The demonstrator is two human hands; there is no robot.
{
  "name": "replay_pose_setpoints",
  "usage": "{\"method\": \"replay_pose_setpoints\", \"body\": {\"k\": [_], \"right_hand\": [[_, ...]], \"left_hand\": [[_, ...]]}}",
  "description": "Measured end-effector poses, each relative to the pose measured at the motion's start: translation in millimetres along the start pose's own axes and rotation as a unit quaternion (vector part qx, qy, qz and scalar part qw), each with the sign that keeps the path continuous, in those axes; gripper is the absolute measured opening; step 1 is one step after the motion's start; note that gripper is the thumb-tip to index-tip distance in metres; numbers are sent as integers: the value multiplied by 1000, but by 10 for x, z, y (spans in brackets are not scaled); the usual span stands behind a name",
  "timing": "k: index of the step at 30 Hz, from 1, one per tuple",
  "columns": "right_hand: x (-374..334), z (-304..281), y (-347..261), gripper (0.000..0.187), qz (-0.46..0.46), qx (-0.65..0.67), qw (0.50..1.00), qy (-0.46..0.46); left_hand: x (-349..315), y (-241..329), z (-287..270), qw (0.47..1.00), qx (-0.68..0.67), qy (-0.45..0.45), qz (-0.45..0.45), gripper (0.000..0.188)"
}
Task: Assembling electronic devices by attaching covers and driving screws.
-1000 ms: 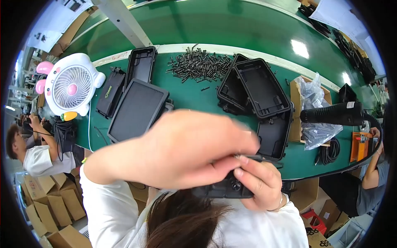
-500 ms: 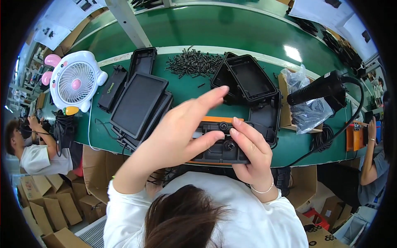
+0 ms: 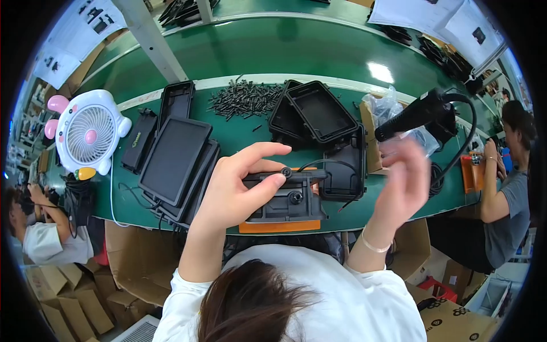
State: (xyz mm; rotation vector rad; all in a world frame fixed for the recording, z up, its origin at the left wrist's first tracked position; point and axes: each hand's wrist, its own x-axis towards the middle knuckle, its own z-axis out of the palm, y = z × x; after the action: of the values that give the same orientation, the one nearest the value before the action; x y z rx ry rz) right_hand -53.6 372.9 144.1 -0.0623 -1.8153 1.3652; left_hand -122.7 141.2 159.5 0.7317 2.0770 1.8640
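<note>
Green lettering [image 3: 136,140] stands on the slim black case [image 3: 141,146] at the left of the tabletop [image 3: 242,135]. Dark flower-like emblems [image 3: 461,312] mark the cardboard box [image 3: 476,328] at lower right. The white sheet [image 3: 85,33] at upper left bears printed pictures [image 3: 101,26], any wording too small to read.

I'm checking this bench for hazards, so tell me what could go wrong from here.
Only the left hand touches the black case, close to the bench's near edge; it could slip or tip.

The right hand, blurred, is near the black handheld tool; its looping cord might snag.

A bump could scatter the loose heap of small black parts.
</note>
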Motion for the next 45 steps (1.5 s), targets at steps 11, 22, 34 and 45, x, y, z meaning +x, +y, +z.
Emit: {"method": "replay_pose_setpoints", "body": {"k": [11,22,34,45], "right_hand": [[920,-50,-368,46,-66,366,921,-117],[822,677,-877,53,-1,450,819,-355],[845,633,-787,49,7,411,829,-379],[864,884,-700,43,-13,423,804,-418]], "left_hand": [[-11,-88,23,1000,-16,3,26,31],[20,-162,38,999,-35,6,40,43],[16,-226,80,995,-70,22,75,44],[19,-208,65,995,-25,26,88,41]]}}
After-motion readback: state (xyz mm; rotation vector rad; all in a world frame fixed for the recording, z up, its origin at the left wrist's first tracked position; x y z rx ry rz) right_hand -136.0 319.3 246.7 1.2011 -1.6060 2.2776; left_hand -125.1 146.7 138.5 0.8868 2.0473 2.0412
